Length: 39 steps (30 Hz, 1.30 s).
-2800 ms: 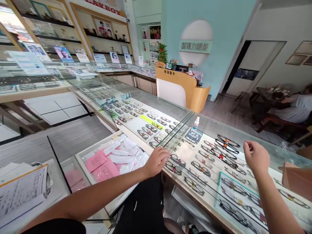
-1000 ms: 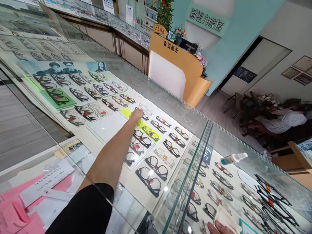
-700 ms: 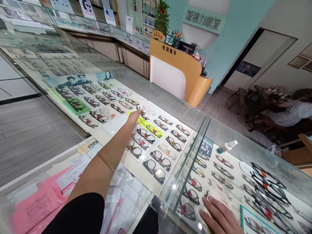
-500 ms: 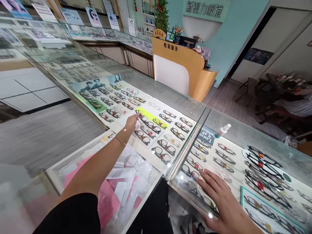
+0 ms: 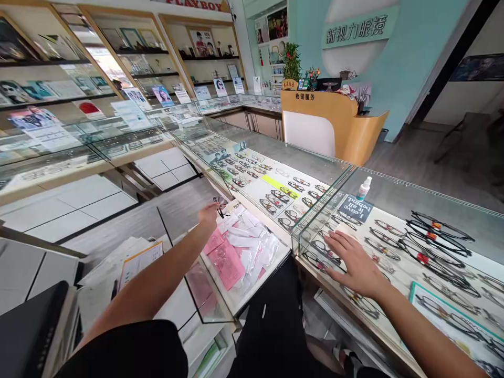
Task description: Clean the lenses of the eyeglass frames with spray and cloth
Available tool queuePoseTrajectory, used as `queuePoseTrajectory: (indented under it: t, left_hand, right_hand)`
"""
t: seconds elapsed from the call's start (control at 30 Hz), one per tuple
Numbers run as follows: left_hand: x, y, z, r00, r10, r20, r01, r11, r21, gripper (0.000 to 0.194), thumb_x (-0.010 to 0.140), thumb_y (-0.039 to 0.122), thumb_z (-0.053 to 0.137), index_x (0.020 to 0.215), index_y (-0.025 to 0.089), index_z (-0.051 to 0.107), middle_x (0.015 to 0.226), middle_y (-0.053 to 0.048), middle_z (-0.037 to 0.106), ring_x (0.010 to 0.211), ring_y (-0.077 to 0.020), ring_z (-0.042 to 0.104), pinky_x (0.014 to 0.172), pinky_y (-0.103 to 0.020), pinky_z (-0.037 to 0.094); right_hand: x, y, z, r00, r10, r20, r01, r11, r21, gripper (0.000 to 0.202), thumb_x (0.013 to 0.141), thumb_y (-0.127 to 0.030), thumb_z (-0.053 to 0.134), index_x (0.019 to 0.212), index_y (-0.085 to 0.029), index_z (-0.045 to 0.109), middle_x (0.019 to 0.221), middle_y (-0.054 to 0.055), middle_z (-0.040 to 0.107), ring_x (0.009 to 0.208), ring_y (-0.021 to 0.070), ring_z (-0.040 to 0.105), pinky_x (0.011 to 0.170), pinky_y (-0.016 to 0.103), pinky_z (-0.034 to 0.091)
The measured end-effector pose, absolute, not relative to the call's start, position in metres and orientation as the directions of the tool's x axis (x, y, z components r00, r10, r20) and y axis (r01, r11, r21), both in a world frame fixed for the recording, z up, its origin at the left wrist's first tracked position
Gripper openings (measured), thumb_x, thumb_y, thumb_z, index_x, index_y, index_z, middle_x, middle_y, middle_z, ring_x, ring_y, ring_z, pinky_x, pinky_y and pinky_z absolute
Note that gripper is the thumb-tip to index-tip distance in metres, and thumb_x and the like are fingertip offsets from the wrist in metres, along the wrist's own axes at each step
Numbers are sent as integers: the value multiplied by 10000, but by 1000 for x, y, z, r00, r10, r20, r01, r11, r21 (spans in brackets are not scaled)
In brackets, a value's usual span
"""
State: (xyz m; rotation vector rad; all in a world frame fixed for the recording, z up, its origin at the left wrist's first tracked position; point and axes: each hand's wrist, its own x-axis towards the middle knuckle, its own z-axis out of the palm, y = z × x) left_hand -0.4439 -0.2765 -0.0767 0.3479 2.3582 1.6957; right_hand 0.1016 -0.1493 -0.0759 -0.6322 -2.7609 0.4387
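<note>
My left hand (image 5: 208, 213) is closed on a pair of dark-framed eyeglasses (image 5: 221, 206), above the far end of the pulled-out drawer (image 5: 260, 286). Pink sheets (image 5: 226, 262) and clear plastic sleeves with white strips (image 5: 252, 236) lie in that drawer. My right hand (image 5: 354, 265) rests with spread fingers on the glass-topped display case (image 5: 301, 233), and rows of eyeglasses show beneath the glass around it. To its right sit several dark eyeglasses (image 5: 437, 239) in overlapping rows. A yellow-green strip (image 5: 280, 186) lies among the frames in the left case.
A small spray bottle (image 5: 364, 188) stands on the right case, beside a dark printed card (image 5: 355, 208). Papers (image 5: 137, 262) and a black object (image 5: 31, 331) lie at lower left. Beyond the cases stands a wooden reception counter (image 5: 350, 128). Shelves line the back wall.
My left hand has drawn back left from the yellow-green strip in the display, carrying the eyeglasses out over the drawer. The view has shifted up and left. My right hand stays on the glass.
</note>
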Motion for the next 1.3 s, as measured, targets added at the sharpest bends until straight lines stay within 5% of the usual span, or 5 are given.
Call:
queuePoseTrajectory:
  t: [0.17, 0.43, 0.63, 0.87, 1.3]
  left_hand:
    - [-400, -289, -25, -931, 363, -39, 27, 174, 984, 170, 880, 253, 798, 1020, 175, 741, 1140, -108, 805, 1061, -262, 731, 803, -353, 567]
    - [-265, -240, 18, -631, 776, -14, -50, -23, 998, 356, 699, 361, 824, 992, 237, 664, 1113, -90, 829, 1034, -270, 764, 635, -300, 464]
    - [-146, -229, 38, -190, 982, -15, -207, -25, 978, 300, 791, 386, 781, 1012, 278, 608, 1122, -76, 791, 1074, -283, 764, 772, -402, 596]
    - [-79, -242, 27, 215, 951, -223, -375, 292, 880, 210, 808, 288, 743, 1006, 288, 670, 912, -51, 725, 989, -282, 759, 890, -460, 618]
    - [-60, -262, 34, 435, 861, -263, -621, 499, 605, 239, 842, 78, 828, 1038, 155, 714, 822, -12, 672, 726, -144, 697, 730, -287, 592]
  right_hand:
    - [104, -148, -79, -840, 459, 289, 345, 864, -368, 736, 1004, -536, 643, 1653, -213, 511, 1710, 167, 528, 1619, 385, 433, 1332, 609, 366]
    - [101, -166, -43, -727, 535, 431, 403, 840, -362, 441, 1030, -409, 599, 1392, -169, 682, 1407, 197, 709, 1347, 394, 619, 1166, 602, 489]
    - [102, -195, -10, -448, 804, 391, 198, 516, -834, 344, 1107, -497, 519, 1136, -226, 729, 1029, 82, 761, 939, 243, 711, 896, 410, 590]
    - [152, -183, 33, -447, 758, 474, 12, 535, -845, 585, 1048, -572, 663, 1557, -288, 629, 1087, 35, 710, 930, 185, 629, 866, 348, 541]
    - [168, -196, 44, -441, 739, 509, -61, 542, -838, 467, 960, -588, 817, 1314, -291, 749, 969, 13, 683, 830, 176, 575, 783, 341, 461]
